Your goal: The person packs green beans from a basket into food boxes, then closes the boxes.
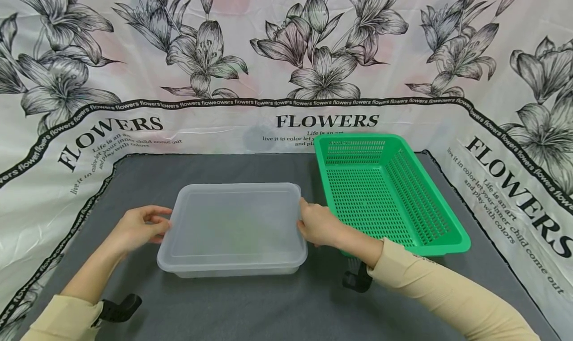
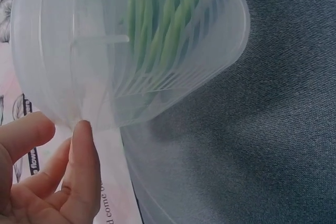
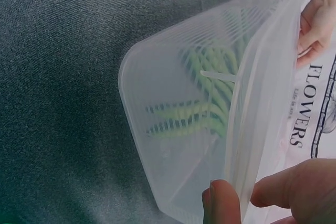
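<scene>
A translucent plastic storage box with a frosted lid rests on the grey cloth in the head view. Long, slender green vegetables show through its wall in both wrist views. At the box's left side, my left hand pinches the lid's rim near a corner between thumb and fingertips. On the opposite side my right hand pinches the rim too, its thumb below the edge and a finger above. The lid lies across the whole top of the box.
A green perforated plastic basket stands right of the box, partly behind my right forearm. Grey cloth covers the tabletop. Flower-printed fabric borders it at the back and sides. Black straps with mounts sit at both wrists.
</scene>
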`<state>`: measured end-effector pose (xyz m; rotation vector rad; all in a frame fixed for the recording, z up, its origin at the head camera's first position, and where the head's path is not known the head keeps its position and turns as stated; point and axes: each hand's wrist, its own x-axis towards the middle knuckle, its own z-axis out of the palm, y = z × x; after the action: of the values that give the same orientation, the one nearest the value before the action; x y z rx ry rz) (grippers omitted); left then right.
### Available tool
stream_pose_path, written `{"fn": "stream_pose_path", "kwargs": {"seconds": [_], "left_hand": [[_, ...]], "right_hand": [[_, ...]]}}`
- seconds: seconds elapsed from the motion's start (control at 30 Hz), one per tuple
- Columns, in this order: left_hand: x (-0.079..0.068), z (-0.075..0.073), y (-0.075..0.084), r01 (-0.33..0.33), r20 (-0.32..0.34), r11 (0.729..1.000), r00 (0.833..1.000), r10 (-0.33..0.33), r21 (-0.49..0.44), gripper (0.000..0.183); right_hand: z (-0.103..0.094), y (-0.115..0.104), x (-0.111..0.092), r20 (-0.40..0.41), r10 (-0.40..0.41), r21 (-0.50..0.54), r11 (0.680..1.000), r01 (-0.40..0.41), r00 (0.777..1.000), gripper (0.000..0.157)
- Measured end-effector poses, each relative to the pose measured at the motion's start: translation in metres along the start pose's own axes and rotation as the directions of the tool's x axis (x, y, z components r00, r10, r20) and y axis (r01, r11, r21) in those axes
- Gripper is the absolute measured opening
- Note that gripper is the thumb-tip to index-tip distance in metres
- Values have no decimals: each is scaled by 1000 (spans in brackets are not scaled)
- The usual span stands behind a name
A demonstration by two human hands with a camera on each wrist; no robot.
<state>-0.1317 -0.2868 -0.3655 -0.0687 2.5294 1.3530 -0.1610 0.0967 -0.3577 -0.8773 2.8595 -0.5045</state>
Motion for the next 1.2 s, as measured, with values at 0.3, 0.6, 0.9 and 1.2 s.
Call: {"fn": "stream_pose_path", "kwargs": {"seconds": [0.3,0.6,0.9,1.2], "left_hand": [[3,-3,-2,27,40,1000,999,-27,-4,52],[6,-5,2,51,57,999,997,-50,-16,52],[7,-2,3,65,41,998,997,-65,-14,52],[3,2,1,-45,12,990,999,44,131,46]], "right_hand": [[-1,2,1,18,-27,-5,1000,27,999,52],[-5,0,4,26,-21,-38,999,22,999,45],[-3,-1,3,53,26,-42,999,-24,998,52],[-3,0,0,15,-9,-53,999,10,1000,51]]}}
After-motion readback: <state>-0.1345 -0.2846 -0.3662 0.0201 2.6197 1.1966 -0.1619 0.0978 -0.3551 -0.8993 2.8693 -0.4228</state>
